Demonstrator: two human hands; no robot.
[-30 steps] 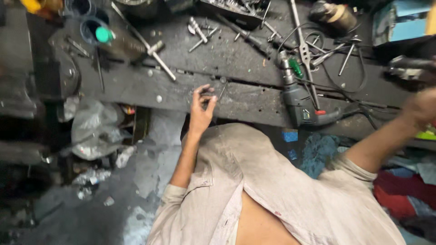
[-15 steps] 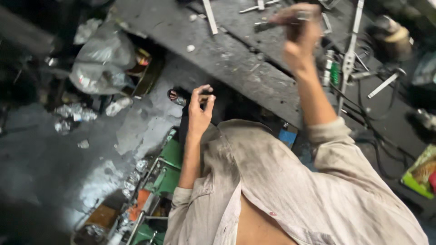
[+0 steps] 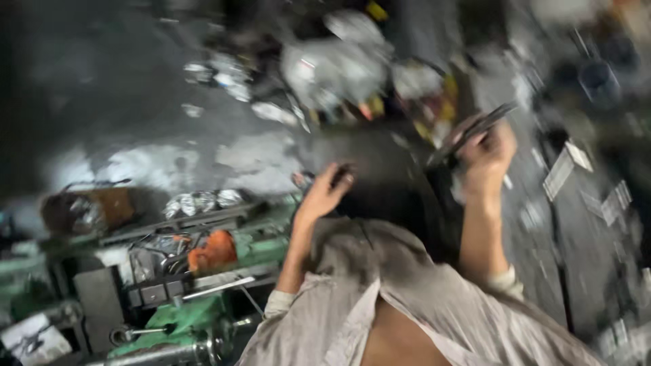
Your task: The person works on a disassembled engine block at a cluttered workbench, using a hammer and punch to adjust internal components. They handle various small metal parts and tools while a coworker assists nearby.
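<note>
The view is blurred by fast head motion. My right hand (image 3: 487,157) is raised at the centre right, closed on a long dark metal tool (image 3: 475,130) that points up and to the right. My left hand (image 3: 327,190) is in the middle, with its fingers pinched on a small dark part (image 3: 344,171) too blurred to name. Both forearms come out of my pale open shirt (image 3: 407,312) at the bottom. The dark workbench (image 3: 583,224) runs down the right side, close to the right hand.
A green machine (image 3: 196,298) with an orange piece (image 3: 213,249) and metal rods stands at the lower left. Crumpled plastic bags (image 3: 332,68) and scraps lie on the stained grey floor (image 3: 135,122) above. Small metal pieces (image 3: 559,173) are scattered on the bench.
The view has swung left and rotated, so the bench is now at the right edge and the green machine is in view. My right hand came in from the far right, gripping the tool.
</note>
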